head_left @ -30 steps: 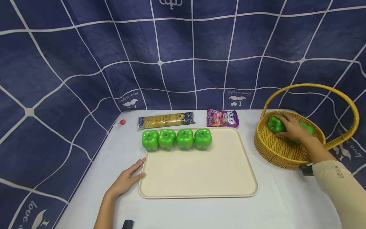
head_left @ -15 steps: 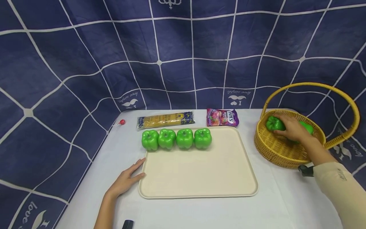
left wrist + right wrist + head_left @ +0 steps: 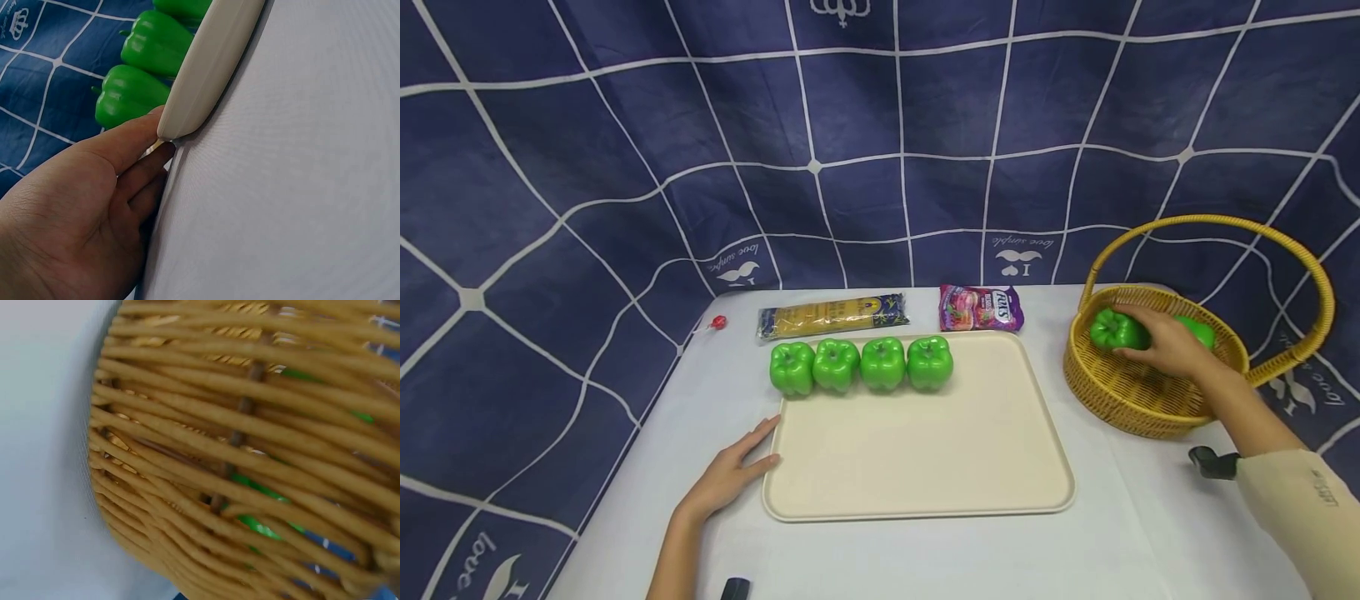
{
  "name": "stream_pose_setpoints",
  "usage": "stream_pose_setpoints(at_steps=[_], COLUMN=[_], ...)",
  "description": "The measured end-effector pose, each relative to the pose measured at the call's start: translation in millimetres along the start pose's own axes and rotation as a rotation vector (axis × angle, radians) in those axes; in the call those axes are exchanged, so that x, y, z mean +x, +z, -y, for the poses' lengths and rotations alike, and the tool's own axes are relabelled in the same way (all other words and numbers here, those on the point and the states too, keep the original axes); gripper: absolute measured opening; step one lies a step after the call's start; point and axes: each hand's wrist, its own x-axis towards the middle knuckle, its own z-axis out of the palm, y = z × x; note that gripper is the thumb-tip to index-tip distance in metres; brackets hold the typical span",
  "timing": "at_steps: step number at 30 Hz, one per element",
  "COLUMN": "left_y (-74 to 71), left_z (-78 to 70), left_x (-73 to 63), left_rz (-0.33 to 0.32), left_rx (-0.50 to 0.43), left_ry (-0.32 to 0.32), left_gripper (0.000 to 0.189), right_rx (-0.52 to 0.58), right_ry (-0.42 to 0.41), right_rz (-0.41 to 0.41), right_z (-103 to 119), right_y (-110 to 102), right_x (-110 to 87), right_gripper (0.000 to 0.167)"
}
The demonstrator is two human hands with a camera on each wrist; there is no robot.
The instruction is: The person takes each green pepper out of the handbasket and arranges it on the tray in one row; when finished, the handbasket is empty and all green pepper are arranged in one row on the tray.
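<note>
Inside the wicker basket (image 3: 1105,396), my right hand (image 3: 1168,340) grips a green bell pepper (image 3: 1116,331), thumb on its near side and fingers over its far side. Another green pepper (image 3: 1198,332) lies behind that hand, partly covered. My left hand (image 3: 722,479) rests at the left edge of the cream tray (image 3: 925,450), its thumb and fingertips touching the rim with the fingers fairly straight. Several green peppers (image 3: 882,363) stand in a row along the tray's back left. In the right wrist view, basket weave (image 3: 237,444) hides the right hand; green shows through the gaps.
Behind the tray lie a pack of noodles (image 3: 832,316) and a purple snack bag (image 3: 981,308). A red lollipop (image 3: 718,322) lies at the back left. The basket's tall handle (image 3: 1292,242) arches over its right side. Blue checked cloth (image 3: 865,200) hangs behind the table.
My right hand has shifted slightly left inside the basket, and the pepper in its grip has moved left and tipped a little. The left hand stays at the tray edge.
</note>
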Motion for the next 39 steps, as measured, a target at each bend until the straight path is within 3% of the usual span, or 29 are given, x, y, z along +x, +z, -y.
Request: stream_pose_setpoints(at_steps=[7,11,14,19,25,33,39], left_y=[-1.6,-3.4,-4.0,-3.2,-1.3,-0.2,-0.3], left_z=[0.6,0.6,0.9,1.0,0.1,-3.3,-3.0], left_x=[-0.6,-1.2,-1.7,-1.6,-0.9,0.2,-0.4], left_rz=[-0.008,-0.013,-0.011,-0.005,-0.002,0.003,-0.001], left_rx=[-0.016,-0.017,-0.016,-0.017,-0.015,-0.011,-0.004], left_ry=[0.014,0.018,0.013,0.006,0.005,-0.003,-0.008], left_gripper=[0.063,0.063,0.063,0.063,0.063,0.062,0.062], right_rx=[0.089,0.204,0.31,0.456,0.567,0.738,0.849], right_ry=[0.07,0.114,0.096,-0.031,-0.144,-0.128,-0.076], right_rz=[-0.091,-0.165,-0.227,-0.274,-0.155,0.054,0.172], right_z=[29,51,70,115,161,150,148], right_y=[-10,-13,-14,-15,-3,58,81], right_x=[-22.4,-30.5,-31.6,-24.9,-12.6,3.5,5.0], right_gripper=[0.077,0.078,0.077,0.075,0.067,0.069,0.07])
